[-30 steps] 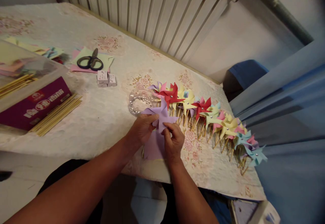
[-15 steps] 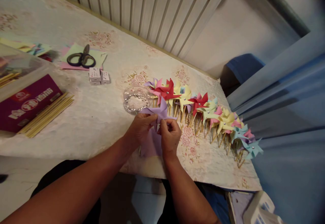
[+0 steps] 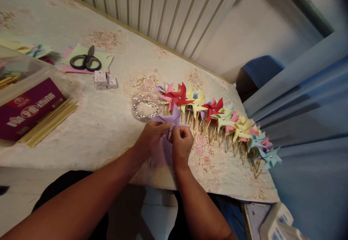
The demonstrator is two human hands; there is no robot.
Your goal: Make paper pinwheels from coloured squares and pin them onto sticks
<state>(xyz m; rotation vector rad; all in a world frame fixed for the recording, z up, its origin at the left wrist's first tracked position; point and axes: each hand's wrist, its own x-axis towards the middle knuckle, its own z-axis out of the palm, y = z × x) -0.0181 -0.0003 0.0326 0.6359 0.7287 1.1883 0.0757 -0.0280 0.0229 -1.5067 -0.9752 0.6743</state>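
Between my two hands is a purple paper pinwheel (image 3: 173, 117), its blades folded and standing up. My left hand (image 3: 154, 133) pinches its left side, thumb on top. My right hand (image 3: 182, 140) is closed at its lower right edge, thumb and forefinger pressed together; whether they also grip a small pin is hidden. Below the hands a purple paper sheet (image 3: 162, 153) lies on the table. Just beyond my left hand stands a clear round dish (image 3: 135, 106) with a ring of small shiny metal pieces in it.
Finished pinwheels on sticks (image 3: 240, 130) lie in a long row to the right. Black scissors (image 3: 88, 60) rest on coloured paper, beside small white boxes (image 3: 105, 80). At left are a purple box (image 3: 32, 106), wooden sticks (image 3: 51, 122) and a clear plastic bin (image 3: 27, 60). A radiator (image 3: 152, 11) stands behind.
My right fingers have shifted slightly at the pinwheel's lower edge. Both hands keep hold of the purple pinwheel; the view has moved a little.
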